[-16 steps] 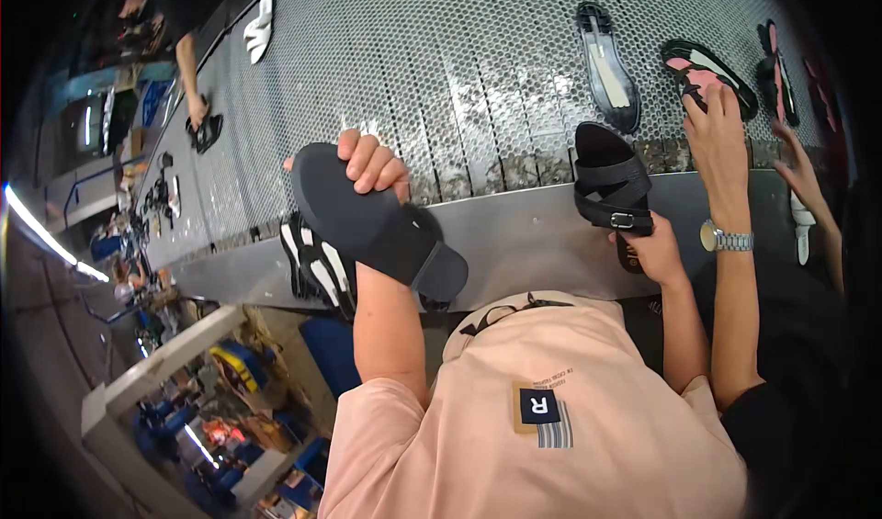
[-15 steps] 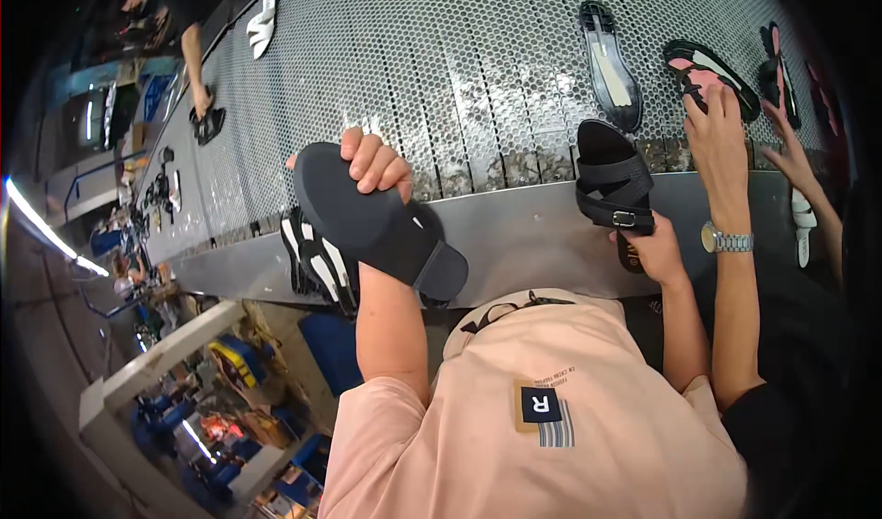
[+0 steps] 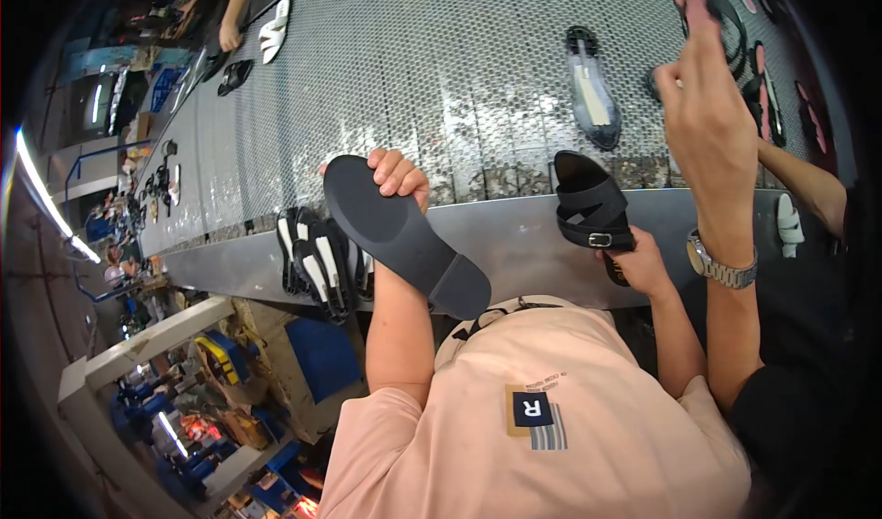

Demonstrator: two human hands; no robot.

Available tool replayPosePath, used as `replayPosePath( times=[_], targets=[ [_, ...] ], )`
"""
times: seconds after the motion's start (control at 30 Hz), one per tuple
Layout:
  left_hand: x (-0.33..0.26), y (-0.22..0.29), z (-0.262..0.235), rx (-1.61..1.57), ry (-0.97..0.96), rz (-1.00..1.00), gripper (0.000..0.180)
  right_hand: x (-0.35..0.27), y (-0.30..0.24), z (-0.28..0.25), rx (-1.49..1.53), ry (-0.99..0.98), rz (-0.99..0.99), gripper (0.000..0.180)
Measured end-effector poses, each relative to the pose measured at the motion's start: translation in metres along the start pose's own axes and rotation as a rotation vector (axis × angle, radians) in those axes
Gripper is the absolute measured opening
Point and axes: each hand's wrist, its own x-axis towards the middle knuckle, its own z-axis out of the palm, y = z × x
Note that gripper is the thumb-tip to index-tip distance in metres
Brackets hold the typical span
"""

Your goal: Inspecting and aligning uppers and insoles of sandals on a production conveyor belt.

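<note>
Head view. At centre frame your left hand (image 3: pixel 397 174) grips a black sandal (image 3: pixel 404 236) by its toe end, fingers curled over the upper edge. The sole is turned up toward the camera, heel slanting to the lower right, which leaves the whole underside open to inspection. At centre right your right hand (image 3: pixel 640 264) is closed on the heel end of a second black sandal (image 3: pixel 588 208), held strap-side up so that its buckle faces you. Both are lifted clear of the grey desk edge (image 3: pixel 524 243), just short of the perforated conveyor belt (image 3: pixel 441 78) filling the upper frame.

A pair of black-and-white sandals (image 3: pixel 317 262) stands on edge against the desk at centre left. At right, another person's hand (image 3: pixel 703 106), with a wristwatch (image 3: pixel 721 264), raises footwear above the belt. A further sandal (image 3: pixel 593 87) lies flat on the belt, upper right.
</note>
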Motion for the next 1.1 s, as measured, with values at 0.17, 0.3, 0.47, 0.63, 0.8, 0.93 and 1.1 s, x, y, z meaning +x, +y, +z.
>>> replayPosePath(
  times=[0.17,0.3,0.47,0.63,0.8,0.93,1.1],
  targets=[
    [-0.001,0.010,-0.045,1.201,1.072,0.002,0.067,-0.015,0.014,-0.025,0.119,0.030,0.024,0.013],
    [-0.028,0.023,-0.092,1.618,1.240,-0.346,0.069,-0.029,0.032,-0.045,0.318,0.066,0.078,0.016],
    [-0.062,0.028,-0.115,2.359,0.976,-0.281,0.061,-0.040,0.013,-0.039,0.512,-0.004,0.216,0.024],
    [-0.057,-0.008,-0.098,2.341,1.003,-0.546,0.072,-0.040,0.032,-0.050,0.717,-0.080,0.165,0.029],
    [-0.064,-0.018,-0.110,1.982,1.168,-0.216,0.055,-0.038,0.032,-0.057,0.672,-0.067,0.170,0.031],
    [-0.066,-0.022,-0.109,2.455,0.777,-0.428,0.051,-0.034,0.038,-0.064,0.676,-0.065,0.174,0.031],
    [-0.051,-0.036,-0.074,2.835,0.622,-0.474,0.052,-0.033,0.036,-0.079,0.623,-0.030,0.210,0.029]
  ],
)
